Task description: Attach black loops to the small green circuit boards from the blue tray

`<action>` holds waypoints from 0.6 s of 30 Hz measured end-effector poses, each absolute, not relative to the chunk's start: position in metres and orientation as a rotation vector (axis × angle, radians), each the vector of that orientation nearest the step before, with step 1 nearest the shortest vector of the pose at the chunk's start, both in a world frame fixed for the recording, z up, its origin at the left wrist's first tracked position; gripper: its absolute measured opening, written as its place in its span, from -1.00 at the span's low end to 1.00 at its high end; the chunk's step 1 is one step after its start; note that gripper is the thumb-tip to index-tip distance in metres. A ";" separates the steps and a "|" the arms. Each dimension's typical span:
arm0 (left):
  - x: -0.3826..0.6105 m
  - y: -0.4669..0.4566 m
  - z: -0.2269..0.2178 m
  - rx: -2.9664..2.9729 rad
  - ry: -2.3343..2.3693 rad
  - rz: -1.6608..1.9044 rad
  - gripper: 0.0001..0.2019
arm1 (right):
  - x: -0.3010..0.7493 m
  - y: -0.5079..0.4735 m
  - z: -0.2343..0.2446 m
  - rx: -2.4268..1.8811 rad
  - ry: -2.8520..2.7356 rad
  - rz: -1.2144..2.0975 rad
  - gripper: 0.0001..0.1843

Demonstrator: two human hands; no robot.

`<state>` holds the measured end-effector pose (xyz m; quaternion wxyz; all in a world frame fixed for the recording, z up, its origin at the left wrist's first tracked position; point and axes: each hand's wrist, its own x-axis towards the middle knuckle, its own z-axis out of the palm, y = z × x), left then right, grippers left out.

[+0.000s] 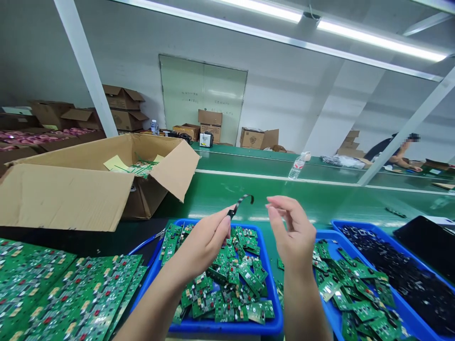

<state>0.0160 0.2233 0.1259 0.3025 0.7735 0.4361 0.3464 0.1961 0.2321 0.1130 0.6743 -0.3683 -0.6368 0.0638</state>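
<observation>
My left hand [206, 241] pinches a small black part with a curled black ribbon cable [243, 201] between thumb and fingers, above the middle blue tray. The ribbon's free end bends to the right, toward my right hand [293, 232]. That hand is raised beside it, fingers loosely curved and apart, and I see nothing in it. Below the left hand, the blue tray [279, 315] bears a heap of small green circuit boards [249, 274]. A second blue tray [332, 310] of similar boards [359, 293] lies right of my right wrist.
Large panels of green boards [81, 293] lie at left, with blue-handled pliers [145, 241] beside them. An open cardboard box [71, 189] stands behind. At right is a tray of small black parts [401, 270]. A bottle [298, 166] stands at the back; a person's arm [401, 158] shows far right.
</observation>
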 end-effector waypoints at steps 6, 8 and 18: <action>0.013 0.221 0.124 2.211 1.131 0.961 -0.55 | 0.197 0.228 0.119 -0.926 -1.680 0.446 -0.87; 0.012 0.222 0.123 2.285 1.113 0.890 -0.52 | 0.193 0.229 0.118 -0.902 -1.689 0.506 -0.88; 0.011 0.225 0.121 2.348 1.092 0.899 -0.54 | 0.192 0.226 0.119 -0.854 -1.632 0.458 -0.89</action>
